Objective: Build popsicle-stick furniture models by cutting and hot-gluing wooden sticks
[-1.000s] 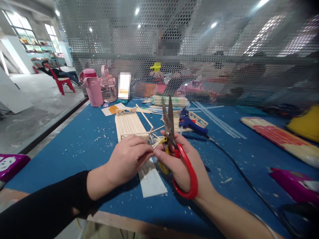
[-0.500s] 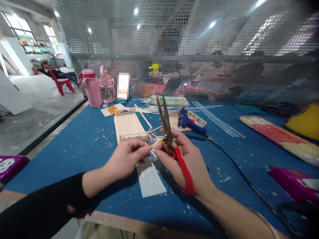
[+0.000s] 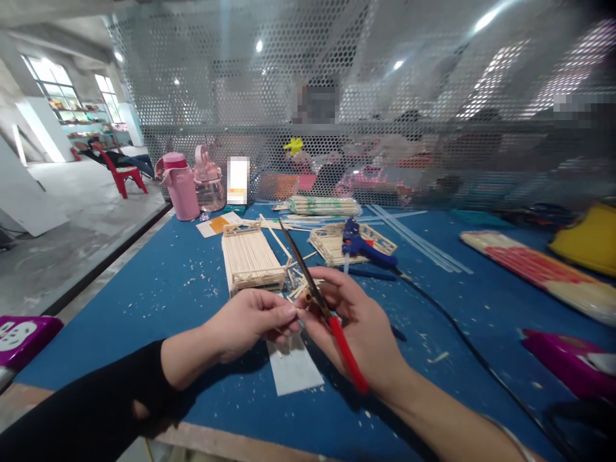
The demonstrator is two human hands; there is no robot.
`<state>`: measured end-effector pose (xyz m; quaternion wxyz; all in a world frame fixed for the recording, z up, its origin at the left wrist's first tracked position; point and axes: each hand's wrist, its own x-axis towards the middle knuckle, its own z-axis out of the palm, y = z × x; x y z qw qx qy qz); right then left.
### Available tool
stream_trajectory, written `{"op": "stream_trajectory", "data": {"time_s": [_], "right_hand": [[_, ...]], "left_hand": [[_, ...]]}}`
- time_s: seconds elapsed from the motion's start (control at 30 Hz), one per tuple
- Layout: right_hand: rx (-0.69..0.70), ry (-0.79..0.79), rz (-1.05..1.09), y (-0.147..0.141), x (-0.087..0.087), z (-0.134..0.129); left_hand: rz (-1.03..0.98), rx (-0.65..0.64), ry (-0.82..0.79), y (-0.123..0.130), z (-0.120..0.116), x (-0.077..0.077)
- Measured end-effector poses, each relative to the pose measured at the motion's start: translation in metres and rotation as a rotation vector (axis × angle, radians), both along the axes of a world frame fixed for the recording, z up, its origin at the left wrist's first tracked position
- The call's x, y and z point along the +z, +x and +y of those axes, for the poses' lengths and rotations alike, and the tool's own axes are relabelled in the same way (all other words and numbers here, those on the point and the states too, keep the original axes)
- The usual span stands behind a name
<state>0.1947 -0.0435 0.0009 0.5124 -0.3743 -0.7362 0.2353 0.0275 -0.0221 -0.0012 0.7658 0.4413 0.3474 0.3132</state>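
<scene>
Scissors in right hand, fingertips meeting.
Right hand (image 3: 373, 330), partly curled, carries scissors (image 3: 347, 356), blades slanting away leftward, past left hand's (image 3: 240, 324) fingertips. Left thumb and forefinger pinched; whatever they grip cannot be told. Loose sticks (image 3: 297, 290) lie just beyond both; right fingers partly hide the pivot.

- scissors (image 3: 347, 354): red handles, dark grey blades
- tabletop (image 3: 158, 308): blue, pale specks
- glue gun (image 3: 378, 255): dark blue
- bottle (image 3: 184, 196): pink, deeper pink lid
- card (image 3: 219, 224): white, orange patch
- stick pack (image 3: 534, 266): pale tan, red print
- mesh panel (image 3: 216, 90): grey, repeating hole pattern
- sleeve (image 3: 101, 391): black
- chair (image 3: 122, 173): red
</scene>
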Motion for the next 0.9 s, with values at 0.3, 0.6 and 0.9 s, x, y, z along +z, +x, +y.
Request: {"op": "stream_trajectory", "data": {"time_s": [0.3,0.6,0.9], "right_hand": [[0.047,-0.057,0.077,0.0,0.0,-0.003],[-0.065,0.12,-0.266,0.015,0.01,0.006],[-0.084,0.305,-0.5,0.011,0.007,0.008]], "left_hand": [[-0.088,0.002,-0.042,0.0,0.0,-0.003],[-0.25,0.268,0.079,-0.001,0.002,0.003],[-0.176,0.335,0.353,-0.003,0.003,0.004]]}}
